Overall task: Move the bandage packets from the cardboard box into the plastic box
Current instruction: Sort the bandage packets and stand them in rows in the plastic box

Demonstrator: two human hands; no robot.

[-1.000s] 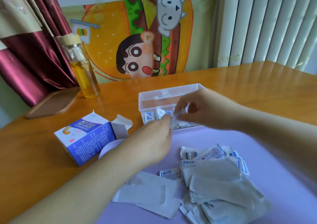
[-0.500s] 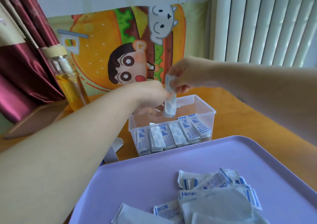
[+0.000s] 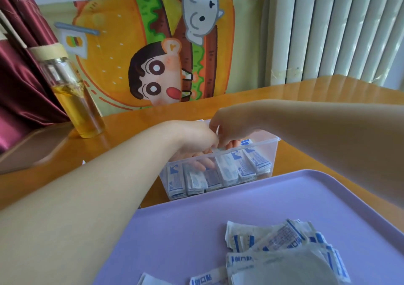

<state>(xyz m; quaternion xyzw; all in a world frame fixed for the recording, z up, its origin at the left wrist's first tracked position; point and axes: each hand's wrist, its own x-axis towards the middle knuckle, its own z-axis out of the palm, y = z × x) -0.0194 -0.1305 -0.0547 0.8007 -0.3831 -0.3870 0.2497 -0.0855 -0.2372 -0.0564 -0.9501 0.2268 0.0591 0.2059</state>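
Head view: fingers [image 3: 203,164] of left hand [image 3: 192,140] touch bandage packets [image 3: 229,172] inside plastic box [image 3: 272,151], right hand [image 3: 231,127] alongside; either grip unclear.

The plastic box [image 3: 272,151] is looking clear & smooth, w/ shiny walls. The bandage packets [image 3: 228,171] in it are showing thin white paper w/ blue print, a bit crinkly. The tray [image 3: 196,219] is looking like purple plastic, smooth & matt. The surface [image 3: 328,92] is shining: glossy orange-brown wood. The bottle [image 3: 72,92] is looking like clear glass, its lid [image 3: 49,52] dull & tan. The curtain [image 3: 19,88] is gleaming: silky red cloth. The picture cloth [image 3: 113,51] is looking soft, not shiny.
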